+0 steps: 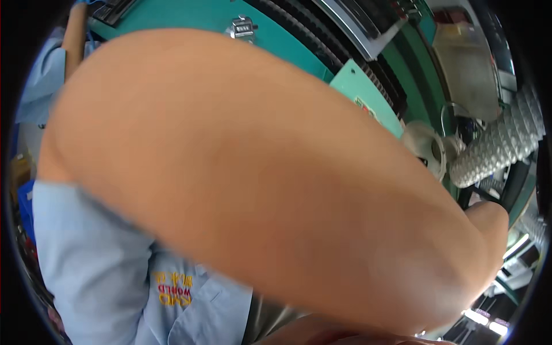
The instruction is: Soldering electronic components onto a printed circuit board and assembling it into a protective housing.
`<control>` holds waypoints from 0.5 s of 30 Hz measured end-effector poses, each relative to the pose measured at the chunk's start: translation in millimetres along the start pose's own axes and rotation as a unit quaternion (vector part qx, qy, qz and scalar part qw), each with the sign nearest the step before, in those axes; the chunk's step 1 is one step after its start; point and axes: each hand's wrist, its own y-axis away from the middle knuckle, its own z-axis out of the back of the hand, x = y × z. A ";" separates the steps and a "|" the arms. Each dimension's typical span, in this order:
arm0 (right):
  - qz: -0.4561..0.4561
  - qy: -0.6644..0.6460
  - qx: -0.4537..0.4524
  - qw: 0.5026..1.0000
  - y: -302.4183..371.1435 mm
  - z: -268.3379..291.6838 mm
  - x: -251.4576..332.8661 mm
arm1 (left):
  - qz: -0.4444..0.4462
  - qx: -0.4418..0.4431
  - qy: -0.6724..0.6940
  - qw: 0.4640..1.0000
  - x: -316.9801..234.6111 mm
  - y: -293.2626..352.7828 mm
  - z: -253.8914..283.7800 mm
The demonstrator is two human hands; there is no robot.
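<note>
Apparently just a rounded part of the left hand [489, 221] in view, at the far right end of the forearm [259, 172]; fingers out of sight, so no telling whether spread, closed or around anything. Right hand not in view; no telling, then, whether hands together or apart. Nearest to the left hand, up and to its left, a clear round fitting [418, 138]; directly above the hand, a grey corrugated hose [497, 141]; no contact with either to be made out. How much done, how much left: impossible to judge, with no handled piece showing and much of the working area behind the arm.

As for pose, left forearm very near the lens, blurred, slanting from upper left to lower right; elbow bent at far left, above a light blue sleeve [92, 247]. Farther from the hand, past the forearm's upper edge, a pale green plate [365, 95], partly covered; beyond, a dark chain track [305, 34] and a teal bench [184, 14] with a small silver metal piece [242, 27]. Farthest off, at upper left, another person's bare arm [75, 40].
</note>
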 end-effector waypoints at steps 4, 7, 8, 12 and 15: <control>0.022 -0.084 -0.013 0.996 -9.4 -2.3 -0.8 | -0.024 -0.002 -0.120 0.993 -23.7 -11.9 -43.3; 0.029 -0.081 -0.045 0.995 -18.2 0.5 4.9 | -0.046 -0.026 -0.227 0.972 -59.9 -37.4 -61.2; 0.022 -0.080 -0.059 0.995 -13.7 2.8 7.9 | -0.050 -0.034 -0.260 0.964 -74.6 -43.0 -73.3; -0.018 -0.110 -0.154 0.982 -12.5 6.0 37.2 | -0.058 -0.071 -0.384 0.919 -127.0 -60.7 -108.0; -0.126 -0.173 -0.236 0.948 -7.1 -12.5 40.4 | -0.020 -0.071 -0.488 0.870 -142.6 -55.4 -158.4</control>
